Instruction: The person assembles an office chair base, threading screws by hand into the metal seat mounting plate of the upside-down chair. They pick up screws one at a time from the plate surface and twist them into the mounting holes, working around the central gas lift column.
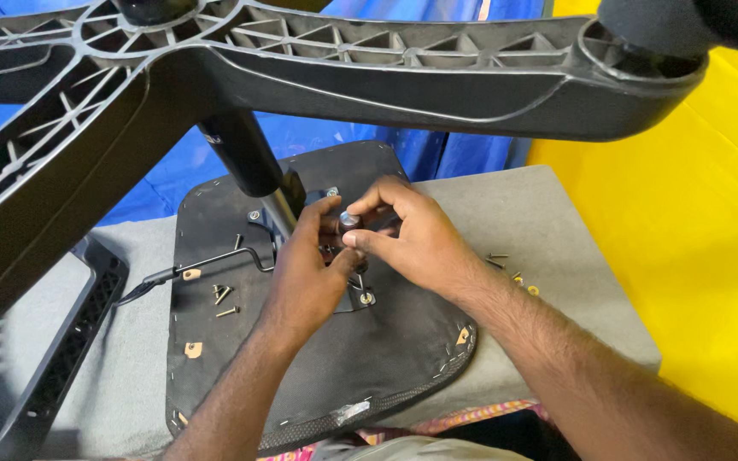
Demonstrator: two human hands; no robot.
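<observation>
While both hands meet over the middle of the tabletop (548,222), a black chair seat (335,376) lies upside down on the grey cloth there. The right hand (416,239) pinches a small shiny silver bolt (349,219) between its thumb and first finger, so this hand is closed on the bolt. The left hand (309,273) sits just beside it, with its fingers curled in close around the same spot; it touches the metal plate (360,294) in the middle of the seat, but you cannot tell if it holds anything. The bolt is up above the plate, near the shiny post (279,213) that rises from the seat. A fat black tube (241,154) goes up from that post to the big black star-shaped chair base (318,77), which fills the top of the view. A thin bent black lever (215,260) sticks out from the middle toward the left edge of the tabletop. A few loose screws (224,299) lie on the seat left of the hands. More small screws (506,266) lie on the grey cloth near the right edge of the tabletop. A black plastic armrest (53,358) rests at the left edge. Behind the tabletop is blue cloth (181,162), and a yellow surface (711,256) lies past the right edge.
</observation>
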